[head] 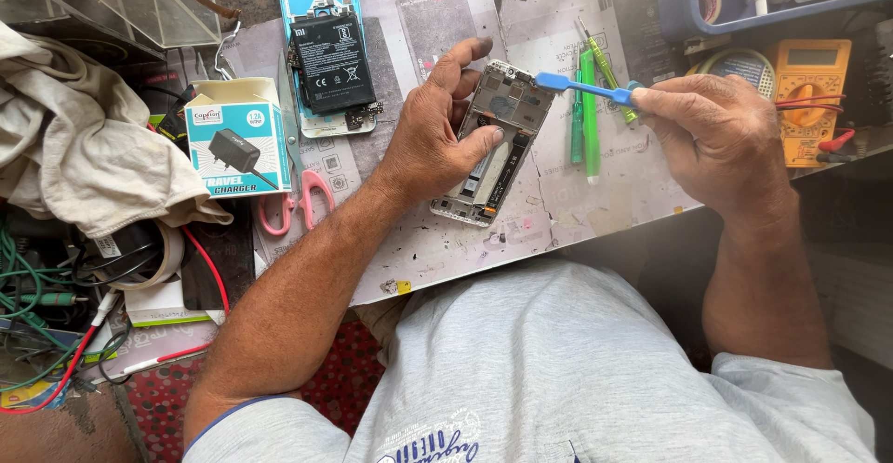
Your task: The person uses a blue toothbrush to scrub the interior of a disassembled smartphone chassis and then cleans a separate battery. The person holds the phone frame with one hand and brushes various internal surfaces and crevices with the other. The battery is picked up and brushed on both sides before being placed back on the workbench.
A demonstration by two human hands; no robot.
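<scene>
Left hand [433, 142] fingers pinning bare metal phone frame [491, 142]; right hand [716, 133] gripping slim blue plastic pry tool [581, 88]

The opened phone [493, 142] lies at the frame's centre on the paper sheet [577, 193]; battery [332, 61] upper left of it, multimeter [807, 96] far right.

The left hand [435, 133] covers the middle of the opened phone frame [498, 138], hiding the parts beneath the palm. The right hand [716, 133] conceals the rear of the blue tool [581, 87]. The blue tray [744, 19], far right, is cut by the top edge. The yellow multimeter [807, 86] is partly masked by the right hand.
</scene>
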